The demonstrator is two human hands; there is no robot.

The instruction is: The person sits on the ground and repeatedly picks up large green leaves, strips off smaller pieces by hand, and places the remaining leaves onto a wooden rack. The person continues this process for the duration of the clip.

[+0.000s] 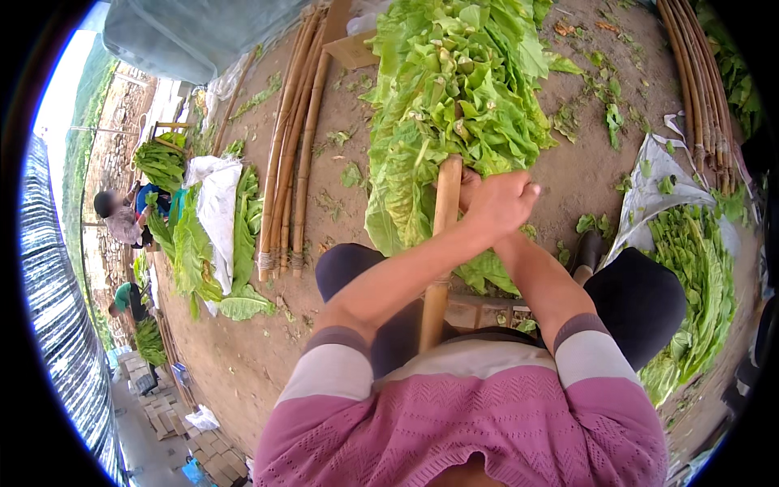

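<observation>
A bamboo pole (447, 195) runs away from my lap, and broad green leaves (462, 79), which look like tobacco, are massed along its far part with their stem ends up. My forearms cross just right of the pole. My left hand (504, 198) is on top, its fingers curled into a fist by the nearest leaves; whether a string or stem is inside cannot be made out. Partly covered by it, my right hand (468, 185) lies close against the pole's right side, its fingers mostly hidden. The pole's near end rests between my knees.
Bundled bamboo poles (292, 146) lie at left, with more poles (700, 91) at upper right. Leaf piles with white sheeting flank me at left (198, 237) and right (694, 286). A cardboard box (353, 50) stands ahead. Two people work at far left (125, 219) (125, 298).
</observation>
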